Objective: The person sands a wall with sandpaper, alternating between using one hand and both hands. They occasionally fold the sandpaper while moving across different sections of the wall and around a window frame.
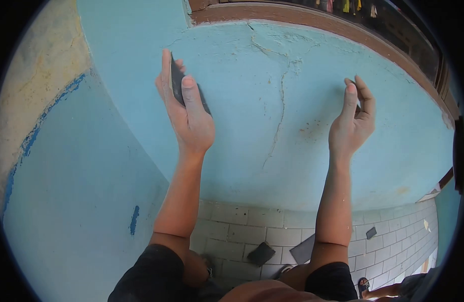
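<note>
My left hand point(191, 118) is raised in front of a light blue wall point(237, 136), its thumb and fingers closed on a dark sheet of sandpaper point(177, 83). The sheet is bent, with a pale edge along the fingers. Further right, my right hand point(350, 126) is also raised by the wall, fingers curled toward the thumb. Dark slivers of a sheet point(358, 107) show between them, apparently sandpaper too; most of it is hidden. Between my hands, a long crack point(281, 108) runs down the wall, with chipped patches point(312, 128) beside it.
A brown window frame point(302, 21) borders the wall above. Bare, stained plaster point(45, 55) lies at upper left. On the tiled floor point(232, 234) are a dark crumpled piece point(261, 254), a grey sheet point(302, 250) and a small dark piece point(371, 232). Another person's sandalled foot point(363, 287) is at lower right.
</note>
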A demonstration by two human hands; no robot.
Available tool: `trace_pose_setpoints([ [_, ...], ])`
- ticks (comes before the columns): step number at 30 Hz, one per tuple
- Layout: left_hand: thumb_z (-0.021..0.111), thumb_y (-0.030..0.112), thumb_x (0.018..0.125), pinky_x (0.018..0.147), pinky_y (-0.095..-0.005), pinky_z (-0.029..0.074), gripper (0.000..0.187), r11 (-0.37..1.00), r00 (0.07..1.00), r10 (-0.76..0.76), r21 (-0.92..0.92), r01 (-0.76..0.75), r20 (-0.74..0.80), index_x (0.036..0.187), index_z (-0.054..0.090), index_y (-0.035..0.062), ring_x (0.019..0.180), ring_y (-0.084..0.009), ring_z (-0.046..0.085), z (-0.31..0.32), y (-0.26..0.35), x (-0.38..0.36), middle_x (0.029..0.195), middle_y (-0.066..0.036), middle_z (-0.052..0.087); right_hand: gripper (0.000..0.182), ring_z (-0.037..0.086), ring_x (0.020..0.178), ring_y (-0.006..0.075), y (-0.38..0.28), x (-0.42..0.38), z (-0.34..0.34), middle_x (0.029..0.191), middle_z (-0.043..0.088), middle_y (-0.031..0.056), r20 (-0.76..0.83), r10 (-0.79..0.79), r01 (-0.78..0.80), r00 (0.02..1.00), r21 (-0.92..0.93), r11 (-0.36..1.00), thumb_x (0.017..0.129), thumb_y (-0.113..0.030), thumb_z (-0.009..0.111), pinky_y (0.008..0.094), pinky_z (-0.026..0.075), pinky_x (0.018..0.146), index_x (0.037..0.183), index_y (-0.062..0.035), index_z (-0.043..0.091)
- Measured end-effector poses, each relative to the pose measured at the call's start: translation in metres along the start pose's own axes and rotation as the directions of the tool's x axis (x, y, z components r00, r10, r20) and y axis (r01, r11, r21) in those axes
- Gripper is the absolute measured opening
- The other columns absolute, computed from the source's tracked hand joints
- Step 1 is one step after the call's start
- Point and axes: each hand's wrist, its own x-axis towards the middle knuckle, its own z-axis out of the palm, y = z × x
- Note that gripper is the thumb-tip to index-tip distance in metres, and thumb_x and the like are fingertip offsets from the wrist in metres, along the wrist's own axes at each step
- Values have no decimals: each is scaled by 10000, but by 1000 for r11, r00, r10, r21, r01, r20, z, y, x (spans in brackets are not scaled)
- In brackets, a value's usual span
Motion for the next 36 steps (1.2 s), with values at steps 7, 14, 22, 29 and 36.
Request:
trace_pose_setpoints([
  [7, 553, 401, 1036, 1087, -586, 318, 732, 670, 960, 198, 688, -279, 196, 1588, 338, -29, 1285, -444, 421, 91, -15, -20, 1503, -284, 363, 490, 341, 1370, 295, 80, 20, -37, 1460, 463, 135, -95, -283, 174, 954, -594, 785, 1013, -397, 665, 467, 290, 1143, 1370, -66, 606],
  [14, 425, 547, 1052, 1206, -708, 55, 835, 640, 884, 260, 616, -459, 389, 1579, 302, -89, 1584, -452, 115, 115, -38, -103, 1685, -296, 189, 568, 310, 1385, 297, 95, 18, -39, 1495, 409, 138, -91, -321, 206, 943, -601, 773, 1006, -463, 650, 487, 246, 1156, 1432, -97, 561],
  [22, 473, 505, 1044, 1216, -690, 5, 855, 733, 963, 199, 625, -269, 182, 1588, 246, -114, 1585, -464, 62, 131, -17, -50, 1687, -311, 153, 542, 343, 1375, 273, 97, 16, -41, 1467, 475, 134, -93, -356, 240, 930, -580, 779, 1005, -439, 661, 457, 266, 1143, 1390, -64, 587],
  [29, 505, 471, 1030, 1211, -693, -15, 860, 716, 920, 164, 598, -360, 357, 1577, 239, -137, 1585, -474, 29, 107, -20, -68, 1686, -326, 126, 512, 359, 1362, 264, 99, 15, -46, 1457, 491, 138, -64, -379, 274, 923, -580, 767, 991, -392, 696, 430, 285, 1125, 1366, -57, 600],
  [36, 511, 461, 1036, 1207, -683, -36, 858, 689, 872, 179, 575, -442, 456, 1603, 199, -103, 1566, -531, -11, 95, -41, -118, 1676, -369, 50, 472, 381, 1345, 256, 99, 13, -46, 1448, 515, 151, -69, -379, 277, 923, -565, 777, 990, -354, 701, 408, 307, 1088, 1336, -43, 621],
])
